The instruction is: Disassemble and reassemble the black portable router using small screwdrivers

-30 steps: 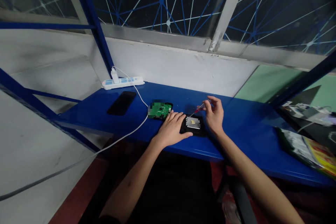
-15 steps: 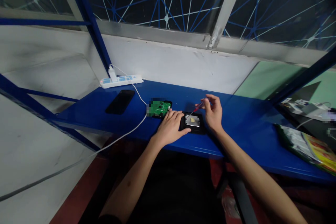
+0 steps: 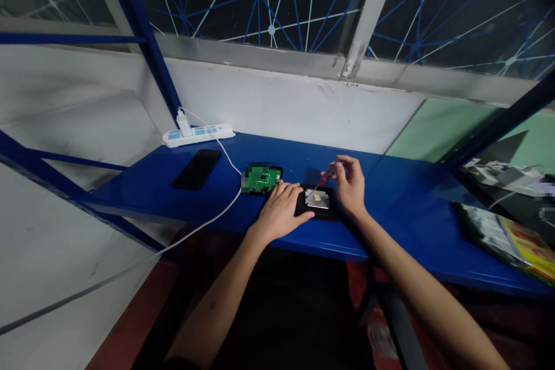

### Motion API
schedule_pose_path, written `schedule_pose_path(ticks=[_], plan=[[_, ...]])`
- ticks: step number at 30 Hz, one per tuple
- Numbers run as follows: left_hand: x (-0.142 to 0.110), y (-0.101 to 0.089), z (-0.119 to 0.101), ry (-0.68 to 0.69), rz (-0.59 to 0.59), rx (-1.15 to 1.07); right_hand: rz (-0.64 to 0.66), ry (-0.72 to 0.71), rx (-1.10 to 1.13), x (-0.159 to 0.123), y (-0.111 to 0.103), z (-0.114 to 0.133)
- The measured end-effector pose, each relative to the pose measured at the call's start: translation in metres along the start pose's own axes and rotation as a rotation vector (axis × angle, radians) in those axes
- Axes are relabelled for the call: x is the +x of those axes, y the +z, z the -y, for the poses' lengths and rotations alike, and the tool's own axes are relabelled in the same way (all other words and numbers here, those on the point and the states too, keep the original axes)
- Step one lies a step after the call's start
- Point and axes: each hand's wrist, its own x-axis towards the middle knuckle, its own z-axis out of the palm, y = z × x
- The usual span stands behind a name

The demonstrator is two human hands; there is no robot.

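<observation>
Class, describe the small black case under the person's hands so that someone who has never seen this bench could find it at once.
Start at the long blue shelf below the window. Near its front edge, the left hand presses on a black case while the right hand aims a red-handled screwdriver at it. Unlike the green circuit board beside it, it shows a silver plate in the middle.

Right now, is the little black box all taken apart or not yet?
Partly. A green circuit board already lies out beside the black case. The left hand steadies the case while the right hand points a red screwdriver into it. A silver plate sits inside, so that part looks left.
</observation>
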Motion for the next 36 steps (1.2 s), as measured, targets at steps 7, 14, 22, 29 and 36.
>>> schedule_pose_path(ticks=[7,14,22,29,36], plan=[[0.0001,0.0005,0.0004,0.003,-0.003,0.004,0.004,-0.019,-0.032,0.0004,-0.0016,-0.0035],[-0.0007,0.0002,0.0002,0.009,0.0,-0.005,-0.006,-0.008,-0.022,0.0001,-0.001,-0.0028],[-0.0016,-0.0006,0.0004,0.014,0.014,0.009,-0.003,-0.012,-0.039,-0.0001,-0.0014,-0.0044],[-0.0014,0.0009,0.0018,0.031,-0.004,0.006,-0.014,-0.018,-0.031,-0.0005,-0.0019,-0.003],[-0.0018,0.0001,0.0014,0.029,-0.01,-0.006,-0.015,-0.022,-0.032,-0.0012,-0.0011,-0.0007]])
